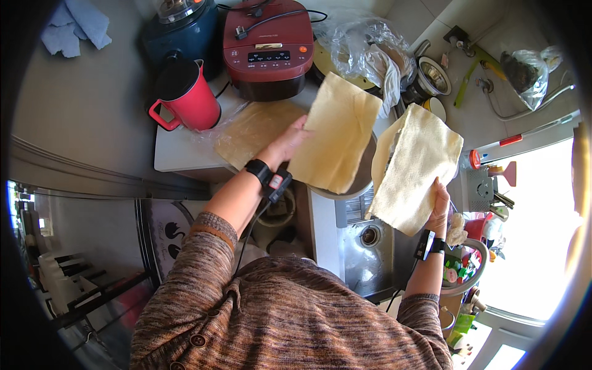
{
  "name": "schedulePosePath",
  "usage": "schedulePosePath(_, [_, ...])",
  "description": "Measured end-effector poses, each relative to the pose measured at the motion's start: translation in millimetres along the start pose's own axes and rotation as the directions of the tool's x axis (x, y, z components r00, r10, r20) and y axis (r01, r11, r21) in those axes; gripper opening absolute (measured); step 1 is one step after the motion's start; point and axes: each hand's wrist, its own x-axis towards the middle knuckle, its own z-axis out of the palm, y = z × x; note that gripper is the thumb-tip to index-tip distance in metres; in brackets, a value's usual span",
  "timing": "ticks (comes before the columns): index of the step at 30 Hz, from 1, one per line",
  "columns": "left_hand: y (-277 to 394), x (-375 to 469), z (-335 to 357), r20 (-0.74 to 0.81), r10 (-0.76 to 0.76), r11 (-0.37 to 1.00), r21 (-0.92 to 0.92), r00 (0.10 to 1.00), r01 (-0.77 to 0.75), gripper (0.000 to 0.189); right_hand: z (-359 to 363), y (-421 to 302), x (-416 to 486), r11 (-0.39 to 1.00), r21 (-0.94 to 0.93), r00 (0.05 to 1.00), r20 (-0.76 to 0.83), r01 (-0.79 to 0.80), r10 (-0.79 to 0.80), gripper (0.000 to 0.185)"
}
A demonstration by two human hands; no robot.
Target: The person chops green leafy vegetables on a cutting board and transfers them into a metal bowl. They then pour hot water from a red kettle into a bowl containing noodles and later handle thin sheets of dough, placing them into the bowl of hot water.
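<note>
My left hand (290,143) pinches the left edge of a thin, pale yellow sheet (340,134) that looks like tofu skin. A similar sheet (418,169), with a fold or second layer behind its left side, hangs from my right hand (439,203), which grips its lower right edge. The two sheets are apart, held up near the sink. Below the left sheet is a round metal basin (341,196), mostly hidden by it. On the counter, under clear plastic film, lies another flat yellowish sheet (256,125), beside my left forearm.
A red kettle (196,104) and a dark red rice cooker (268,51) stand on the white counter (178,150). Plastic bags (365,34) and a cloth (384,74) crowd the back. The steel sink (365,259) lies in front, with a cluttered sill (478,189) at right.
</note>
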Motion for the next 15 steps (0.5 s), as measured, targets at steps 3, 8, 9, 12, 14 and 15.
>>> schedulePosePath(3, [-21.0,-4.6,31.1,0.013,-0.034,0.996,-0.076,0.999,0.035,0.049,9.9,10.6,10.7,0.997,-0.059,0.999,0.026,0.047,-0.045,0.049])
schedulePosePath(8, [-42.6,-12.7,53.3,0.137,-0.105,0.950,-0.278,0.985,0.140,0.051,28.7,42.5,28.2,0.960,-0.260,0.994,-0.052,-0.105,0.095,0.039])
schedulePosePath(9, [-44.9,-13.6,53.4,0.093,-0.158,0.935,-0.306,0.983,0.179,0.051,32.7,48.7,31.8,0.943,-0.301,0.990,-0.036,-0.142,0.138,0.035])
schedulePosePath(12, [-48.1,-16.2,50.3,0.208,-0.306,0.773,-0.516,0.929,0.370,0.051,40.1,70.1,36.3,0.910,-0.391,0.991,-0.070,-0.135,0.117,0.036])
schedulePosePath(14, [-51.4,-19.7,52.5,0.188,-0.206,0.890,-0.371,0.960,0.264,0.057,39.7,80.7,37.4,0.901,-0.423,0.993,-0.092,-0.101,0.069,0.037])
schedulePosePath(15, [-53.0,-22.1,54.2,0.173,-0.160,0.929,-0.307,0.972,0.207,0.060,38.4,84.1,37.9,0.889,-0.451,0.994,-0.095,-0.085,0.047,0.037])
